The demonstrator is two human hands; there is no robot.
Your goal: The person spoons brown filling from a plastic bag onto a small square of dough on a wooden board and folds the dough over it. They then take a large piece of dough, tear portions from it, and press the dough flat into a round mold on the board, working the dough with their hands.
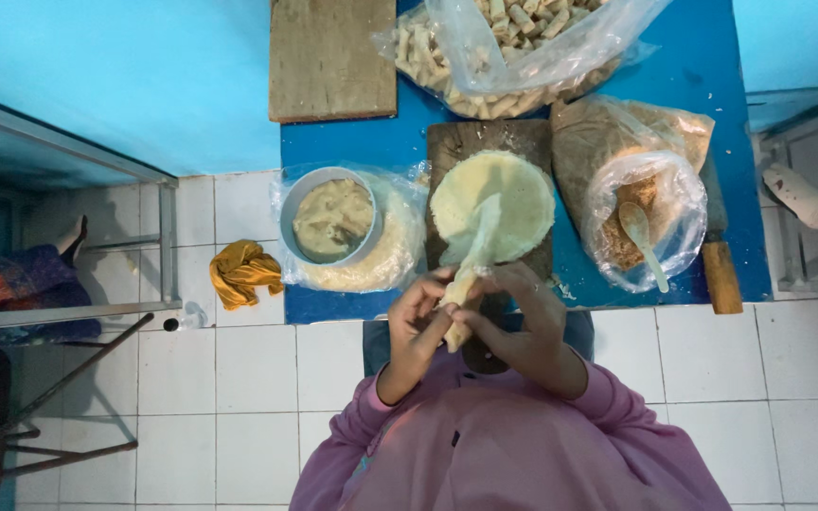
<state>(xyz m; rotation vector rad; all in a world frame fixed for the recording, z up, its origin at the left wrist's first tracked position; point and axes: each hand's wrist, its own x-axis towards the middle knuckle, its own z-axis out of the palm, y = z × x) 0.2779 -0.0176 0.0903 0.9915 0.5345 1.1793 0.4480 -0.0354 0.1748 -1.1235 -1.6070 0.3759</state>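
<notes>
A pale rolled wrapper (458,295) sits between both hands at the near edge of the blue table (702,76), just in front of the person in the pink top (513,445).

Going from the left: a dark metal-framed chair (11,416) stands on the white tiled floor (239,378), and a metal frame (97,237) runs beside the blue wall. A crumpled yellow cloth (243,273) lies on the tiles just left of the table. On the table's near left corner a grey bowl of pale filling (331,218) rests on a stack of thin round sheets in a clear bag (385,260). Far from it lies a bare wooden board (331,59).

The left hand (418,326) is curled around the near end of the roll, fingers closed on it. The right hand (523,326) grips the same roll from the other side, thumb and fingers pressed to it. The roll's far end trails up onto a round pale sheet (494,203) lying on a dark wooden board (485,142) in the middle of the table.

Far beyond that, a clear bag of finished rolls (513,47) lies open. To the right, a plastic bag of brown crumbs (636,213) holds a white spoon (642,241), and a wooden-handled tool (720,270) lies along the table's right edge. A foot in a white sock (807,199) shows at the far right.
</notes>
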